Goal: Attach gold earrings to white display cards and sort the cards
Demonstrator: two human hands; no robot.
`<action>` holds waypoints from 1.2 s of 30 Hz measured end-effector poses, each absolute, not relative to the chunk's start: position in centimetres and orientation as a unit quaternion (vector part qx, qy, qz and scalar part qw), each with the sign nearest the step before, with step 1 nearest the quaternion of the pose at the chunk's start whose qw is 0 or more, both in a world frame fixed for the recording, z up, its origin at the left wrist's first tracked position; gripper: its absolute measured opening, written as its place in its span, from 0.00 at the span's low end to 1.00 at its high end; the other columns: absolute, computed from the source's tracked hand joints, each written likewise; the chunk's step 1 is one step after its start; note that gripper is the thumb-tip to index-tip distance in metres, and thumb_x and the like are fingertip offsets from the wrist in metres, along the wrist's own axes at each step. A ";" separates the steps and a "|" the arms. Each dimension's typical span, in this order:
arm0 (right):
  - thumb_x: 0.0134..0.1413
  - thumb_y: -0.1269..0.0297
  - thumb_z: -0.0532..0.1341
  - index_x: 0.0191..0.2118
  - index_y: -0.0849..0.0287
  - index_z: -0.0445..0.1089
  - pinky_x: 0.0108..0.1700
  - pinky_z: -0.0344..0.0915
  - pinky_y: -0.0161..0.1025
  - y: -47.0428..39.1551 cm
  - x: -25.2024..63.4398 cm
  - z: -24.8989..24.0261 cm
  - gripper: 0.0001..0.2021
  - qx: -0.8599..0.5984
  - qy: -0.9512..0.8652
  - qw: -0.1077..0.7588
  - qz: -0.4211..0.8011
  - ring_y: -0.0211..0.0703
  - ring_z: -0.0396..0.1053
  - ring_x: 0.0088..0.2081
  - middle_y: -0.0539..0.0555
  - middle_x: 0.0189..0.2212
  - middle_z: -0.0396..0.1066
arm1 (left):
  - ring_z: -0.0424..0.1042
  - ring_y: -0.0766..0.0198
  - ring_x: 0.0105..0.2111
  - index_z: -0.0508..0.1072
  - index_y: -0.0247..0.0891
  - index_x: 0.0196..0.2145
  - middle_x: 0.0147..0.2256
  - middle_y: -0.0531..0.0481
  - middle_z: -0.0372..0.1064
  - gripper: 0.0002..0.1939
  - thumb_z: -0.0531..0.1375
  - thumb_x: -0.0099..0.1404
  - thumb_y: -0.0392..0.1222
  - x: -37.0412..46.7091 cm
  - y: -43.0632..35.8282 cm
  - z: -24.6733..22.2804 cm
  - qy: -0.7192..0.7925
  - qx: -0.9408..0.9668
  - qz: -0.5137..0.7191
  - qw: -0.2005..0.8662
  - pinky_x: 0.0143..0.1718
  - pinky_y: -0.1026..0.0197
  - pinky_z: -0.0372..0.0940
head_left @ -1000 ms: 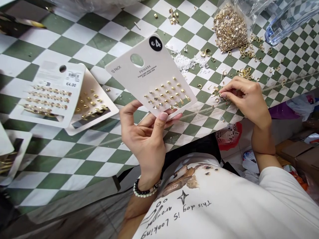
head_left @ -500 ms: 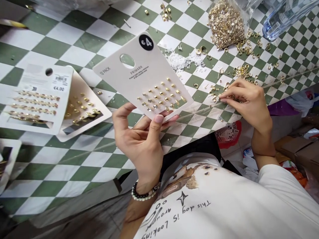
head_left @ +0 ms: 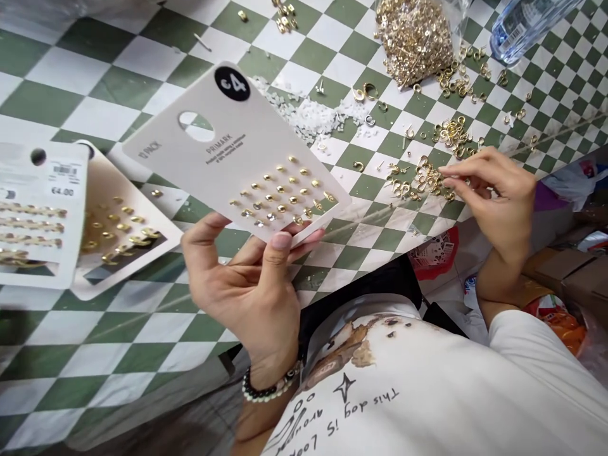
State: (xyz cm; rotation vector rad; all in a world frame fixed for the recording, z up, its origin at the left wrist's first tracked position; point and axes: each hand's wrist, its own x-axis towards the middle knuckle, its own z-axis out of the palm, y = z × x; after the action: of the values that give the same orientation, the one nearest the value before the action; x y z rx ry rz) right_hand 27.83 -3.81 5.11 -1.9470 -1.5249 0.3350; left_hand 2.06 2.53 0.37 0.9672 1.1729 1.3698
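Note:
My left hand [head_left: 254, 288] grips the bottom edge of a white earring card [head_left: 190, 158] between thumb and fingers. Rows of gold studs and small hoops are fixed to the card, which is tilted above the table. My right hand [head_left: 498, 193] is pinched, thumb against fingertips, at the edge of a loose pile of small gold hoop earrings [head_left: 427, 177]. Whatever sits between those fingertips is too small to make out. Another heap of gold hoops [head_left: 453, 134] lies just beyond that hand.
Two more jewellery cards, one with gold chain-like strips [head_left: 28, 218] and one with earrings [head_left: 128, 240], overlap at the left. White plastic bits [head_left: 304, 117] are scattered behind the held card. Farther back are a bag of small gold pieces [head_left: 415, 41] and a clear bottle [head_left: 522, 28].
My view has shifted, so the table things appear farther left. My right hand has drawn slightly back from the hoops, uncovering more of the pile. The left hand still holds the card.

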 end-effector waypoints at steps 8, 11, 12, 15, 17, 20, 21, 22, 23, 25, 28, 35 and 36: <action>0.64 0.66 0.66 0.42 0.51 0.82 0.39 0.70 0.42 -5.9 28.3 3.8 0.06 -0.749 -0.587 0.282 0.125 0.42 0.71 0.37 0.54 0.37 0.73 | 0.77 0.68 0.23 0.66 0.36 0.45 0.24 0.60 0.74 0.25 0.74 0.54 0.36 1.7 2.7 -0.2 0.501 0.401 0.578 0.505 0.29 0.62 0.81; 0.63 0.64 0.66 0.42 0.50 0.82 0.34 0.68 0.39 -6.6 28.2 3.7 0.06 -0.765 -0.557 0.309 0.095 0.40 0.70 0.33 0.53 0.37 0.73 | 0.76 0.67 0.22 0.66 0.37 0.45 0.24 0.61 0.73 0.25 0.73 0.54 0.35 1.6 2.8 0.0 0.519 0.406 0.567 0.495 0.28 0.60 0.81; 0.63 0.64 0.66 0.43 0.49 0.82 0.33 0.67 0.39 -6.7 28.3 3.6 0.06 -0.770 -0.545 0.321 0.079 0.40 0.69 0.33 0.53 0.37 0.73 | 0.77 0.66 0.22 0.66 0.37 0.44 0.23 0.61 0.73 0.25 0.73 0.53 0.35 1.6 2.8 0.0 0.524 0.406 0.566 0.490 0.28 0.60 0.81; 0.65 0.64 0.64 0.45 0.49 0.82 0.37 0.70 0.42 -6.5 28.5 3.4 0.08 -0.777 -0.532 0.332 0.050 0.43 0.71 0.36 0.55 0.38 0.72 | 0.76 0.66 0.20 0.66 0.39 0.43 0.21 0.64 0.71 0.24 0.70 0.51 0.33 1.8 2.9 0.2 0.540 0.410 0.562 0.473 0.25 0.60 0.81; 0.66 0.63 0.64 0.45 0.49 0.81 0.42 0.72 0.46 -6.2 28.7 3.1 0.08 -0.779 -0.536 0.321 0.059 0.47 0.72 0.40 0.56 0.39 0.72 | 0.74 0.67 0.18 0.66 0.41 0.43 0.21 0.65 0.70 0.23 0.68 0.51 0.32 1.9 3.0 0.5 0.555 0.414 0.551 0.465 0.25 0.60 0.81; 0.66 0.62 0.64 0.45 0.49 0.81 0.45 0.73 0.49 -5.4 29.0 2.8 0.08 -0.779 -0.534 0.318 0.085 0.50 0.72 0.42 0.57 0.40 0.71 | 0.73 0.67 0.17 0.66 0.41 0.42 0.21 0.64 0.71 0.23 0.68 0.50 0.32 2.2 3.0 0.8 0.565 0.420 0.545 0.455 0.24 0.62 0.81; 0.66 0.62 0.64 0.45 0.49 0.81 0.45 0.73 0.49 -5.1 29.1 2.8 0.07 -0.776 -0.535 0.320 0.093 0.50 0.72 0.43 0.57 0.41 0.71 | 0.73 0.66 0.17 0.66 0.41 0.42 0.21 0.64 0.71 0.23 0.68 0.50 0.32 2.3 3.1 0.8 0.569 0.421 0.543 0.452 0.24 0.62 0.80; 0.65 0.62 0.65 0.45 0.49 0.81 0.45 0.73 0.49 -4.9 29.2 2.9 0.07 -0.774 -0.538 0.319 0.101 0.49 0.72 0.43 0.57 0.41 0.71 | 0.73 0.66 0.17 0.66 0.41 0.42 0.21 0.64 0.71 0.23 0.68 0.49 0.32 2.3 3.1 0.8 0.573 0.421 0.542 0.448 0.23 0.62 0.80; 0.65 0.62 0.65 0.46 0.49 0.81 0.45 0.73 0.48 -4.7 29.4 2.9 0.07 -0.771 -0.543 0.315 0.111 0.49 0.72 0.43 0.56 0.41 0.71 | 0.72 0.65 0.16 0.66 0.42 0.41 0.21 0.64 0.71 0.23 0.68 0.49 0.33 2.3 3.1 0.8 0.578 0.421 0.541 0.443 0.23 0.61 0.80; 0.66 0.63 0.65 0.45 0.49 0.80 0.44 0.74 0.47 -4.2 29.7 3.2 0.07 -0.765 -0.553 0.302 0.131 0.47 0.72 0.42 0.55 0.41 0.71 | 0.72 0.64 0.16 0.66 0.43 0.41 0.21 0.64 0.72 0.23 0.68 0.49 0.35 2.3 3.2 0.8 0.591 0.422 0.532 0.435 0.23 0.59 0.80; 0.66 0.66 0.64 0.42 0.53 0.79 0.42 0.73 0.44 -3.8 29.9 3.6 0.05 -0.761 -0.555 0.291 0.166 0.43 0.72 0.39 0.54 0.40 0.73 | 0.73 0.64 0.17 0.66 0.44 0.42 0.23 0.63 0.74 0.23 0.68 0.49 0.35 2.3 3.1 0.7 0.593 0.428 0.523 0.439 0.23 0.58 0.80; 0.63 0.68 0.65 0.37 0.55 0.76 0.37 0.73 0.41 -3.5 29.7 3.9 0.02 -0.760 -0.510 0.347 0.206 0.43 0.74 0.38 0.53 0.37 0.75 | 0.78 0.58 0.20 0.75 0.46 0.44 0.26 0.58 0.79 0.21 0.72 0.52 0.36 1.4 1.6 2.8 0.638 0.439 0.426 0.467 0.27 0.63 0.80; 0.64 0.68 0.65 0.38 0.55 0.76 0.38 0.74 0.42 -3.5 29.6 3.8 0.03 -0.757 -0.507 0.360 0.201 0.43 0.75 0.39 0.53 0.38 0.76 | 0.79 0.57 0.21 0.76 0.46 0.45 0.27 0.56 0.80 0.22 0.73 0.52 0.37 1.1 1.2 3.3 0.650 0.448 0.403 0.462 0.28 0.63 0.80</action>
State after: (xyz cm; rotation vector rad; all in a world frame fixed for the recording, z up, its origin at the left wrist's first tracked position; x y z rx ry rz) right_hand 29.64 -3.47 3.82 -1.9520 -1.3064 0.5190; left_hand 1.11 1.21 3.25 1.1026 1.5996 0.9908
